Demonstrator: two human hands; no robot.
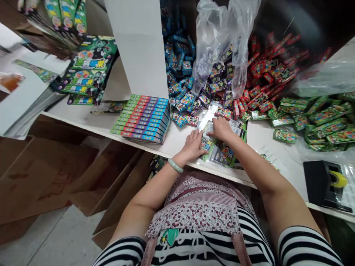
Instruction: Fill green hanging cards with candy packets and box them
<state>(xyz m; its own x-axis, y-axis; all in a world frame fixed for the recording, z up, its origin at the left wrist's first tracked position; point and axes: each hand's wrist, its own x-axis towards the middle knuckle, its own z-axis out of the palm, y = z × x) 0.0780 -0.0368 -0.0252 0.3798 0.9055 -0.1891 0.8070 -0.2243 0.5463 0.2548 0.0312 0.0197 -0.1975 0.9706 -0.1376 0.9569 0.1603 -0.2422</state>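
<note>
Head view: two hands at a white table point(177, 142).
Left hand point(191, 146): open, palm down, on the green packets point(222, 151), a jade bangle point(175, 165) at the wrist.
Right hand point(222, 129): open, fingers slightly bent, resting on the clear film point(206, 118) over those packets.
Packets' place: table's front edge, between both hands.
Nearby: a stack of boxes point(141, 118), loose blue packets point(177, 62), loose red packets point(266, 83), a tape dispenser point(323, 183).
</note>
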